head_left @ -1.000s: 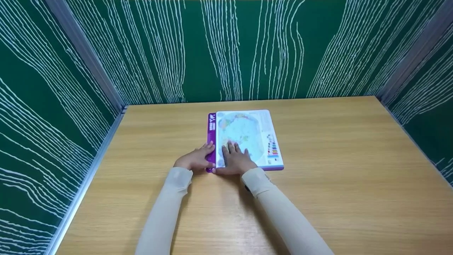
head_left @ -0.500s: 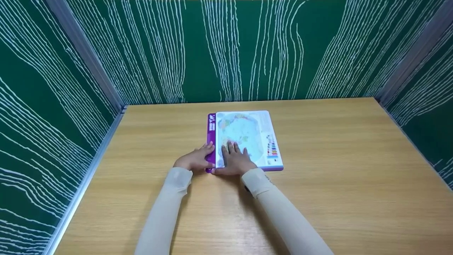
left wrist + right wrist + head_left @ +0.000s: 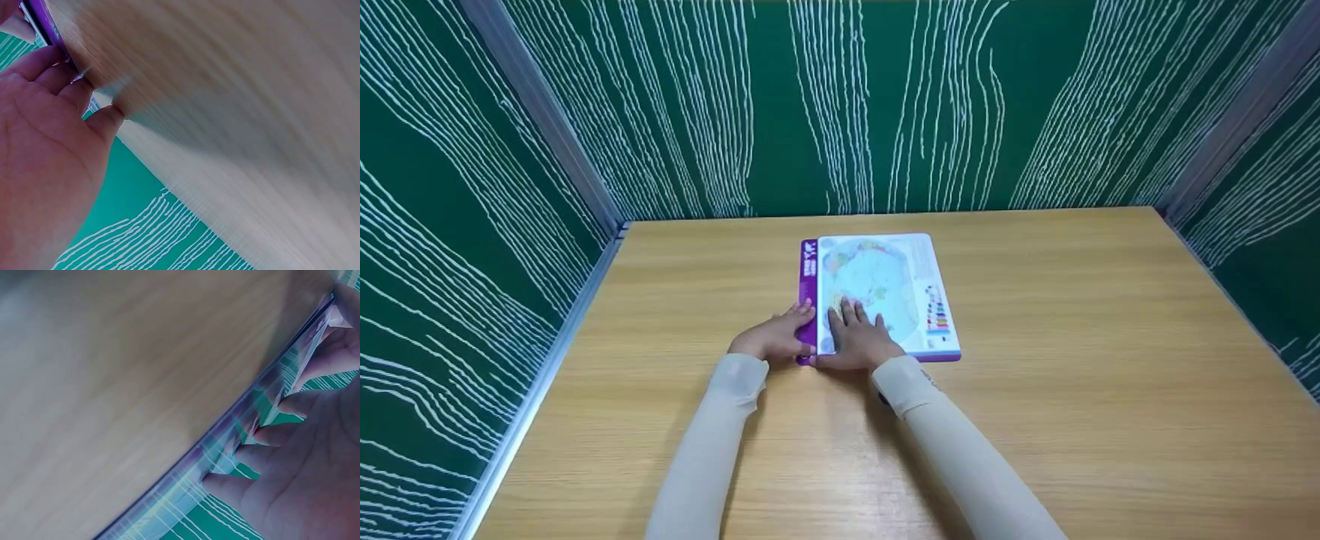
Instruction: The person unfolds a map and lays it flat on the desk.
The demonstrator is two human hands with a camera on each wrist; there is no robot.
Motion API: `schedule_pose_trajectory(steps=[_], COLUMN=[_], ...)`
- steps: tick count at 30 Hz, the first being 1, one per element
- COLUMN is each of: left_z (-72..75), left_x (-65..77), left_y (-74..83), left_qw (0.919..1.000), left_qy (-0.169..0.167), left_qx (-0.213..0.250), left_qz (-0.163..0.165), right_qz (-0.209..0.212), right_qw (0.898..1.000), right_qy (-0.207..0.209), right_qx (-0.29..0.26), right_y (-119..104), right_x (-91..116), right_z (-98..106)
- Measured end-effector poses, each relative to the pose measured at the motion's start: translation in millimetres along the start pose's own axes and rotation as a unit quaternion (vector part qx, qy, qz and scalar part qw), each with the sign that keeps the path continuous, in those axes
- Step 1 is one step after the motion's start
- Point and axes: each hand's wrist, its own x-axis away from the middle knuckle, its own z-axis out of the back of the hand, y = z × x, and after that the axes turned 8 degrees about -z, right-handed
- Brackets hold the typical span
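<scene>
A map book or board (image 3: 877, 262), its pale blue map in a white border, lies on the table, with a purple strip (image 3: 808, 281) down its left side. My right hand (image 3: 859, 341) rests on the lower left of the map, fingers spread. Beside it my left hand (image 3: 774, 335) touches the strip's lower part, thumb near the bottom corner. From the left wrist, the left hand's fingertips (image 3: 116, 111) reach the tabletop along the purple edge. In the right wrist view, the right hand's fingers (image 3: 228, 485) touch the glossy surface, which reflects the wall pattern.
A wooden table (image 3: 1072, 337) extends around the map on all sides. Green panels with wavy white lines (image 3: 885, 112) rise behind it and at both sides, joined by grey metal posts (image 3: 544, 112). A metal rail (image 3: 540, 390) borders the table's left edge.
</scene>
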Motion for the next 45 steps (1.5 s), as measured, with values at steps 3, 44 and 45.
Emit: schedule_pose_trajectory(steps=[3,44,45], left_z=[-0.7,0.1,-0.2], left_x=[-0.5,-1.9,-1.8], left_y=[-0.5,-4.7,-4.6], left_qw=[1.0,0.9999,0.9999], left_qy=[0.002,-0.008,-0.008], left_qx=[0.001,0.003,0.004], left_qz=[0.005,-0.014,-0.013], right_qz=[-0.002,-0.01,-0.008], right_qw=[1.0,0.999,0.999], right_qy=[-0.003,-0.039,-0.039], right_qx=[0.001,-0.017,-0.017], right_y=[-0.5,6.7,7.2], right_x=[0.0,2.0,2.3], right_z=[0.0,8.1,8.4])
